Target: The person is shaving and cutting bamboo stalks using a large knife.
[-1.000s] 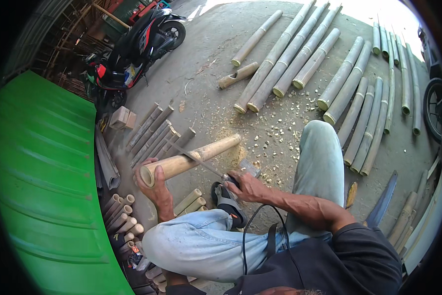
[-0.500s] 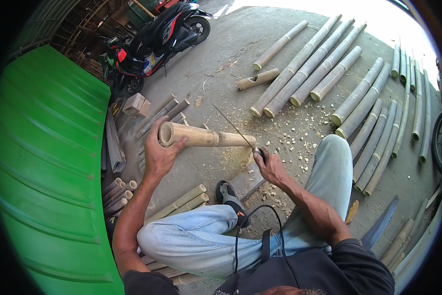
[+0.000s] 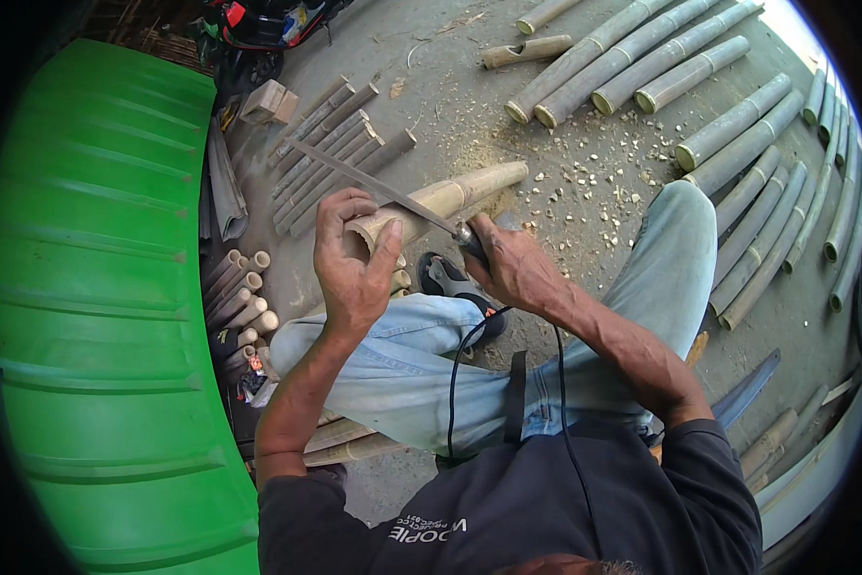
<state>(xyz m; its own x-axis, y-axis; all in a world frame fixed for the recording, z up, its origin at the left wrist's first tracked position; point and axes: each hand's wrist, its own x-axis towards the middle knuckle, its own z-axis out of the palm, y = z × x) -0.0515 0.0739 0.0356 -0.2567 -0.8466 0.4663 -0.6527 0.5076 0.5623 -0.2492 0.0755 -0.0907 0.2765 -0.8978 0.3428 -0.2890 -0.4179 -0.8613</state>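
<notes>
My left hand (image 3: 356,264) is closed around the near open end of a thick bamboo tube (image 3: 474,189), thumb at its rim. The tube is pale and slants away to the right, its far end over the chip-strewn floor. In my right hand (image 3: 519,266), fingers wrapped round a dark handle, is a long narrow blade (image 3: 373,184) with a metal collar. It crosses over the tube close to my left fingers and points to the upper left. Whether it is a knife or a file I cannot make out, nor whether it touches the bamboo.
Bamboo poles (image 3: 632,67) lie in rows at the far right. Shorter pieces (image 3: 340,158) lie beyond my left hand, with a stack of cut tubes (image 3: 244,297) beside the green panel (image 3: 105,287). A saw blade (image 3: 745,388) rests at the right. A motorbike (image 3: 268,29) stands behind.
The tube has come closer and its near end has moved right and now tilts toward me. The blade has shifted from the tube's far end to near my left hand.
</notes>
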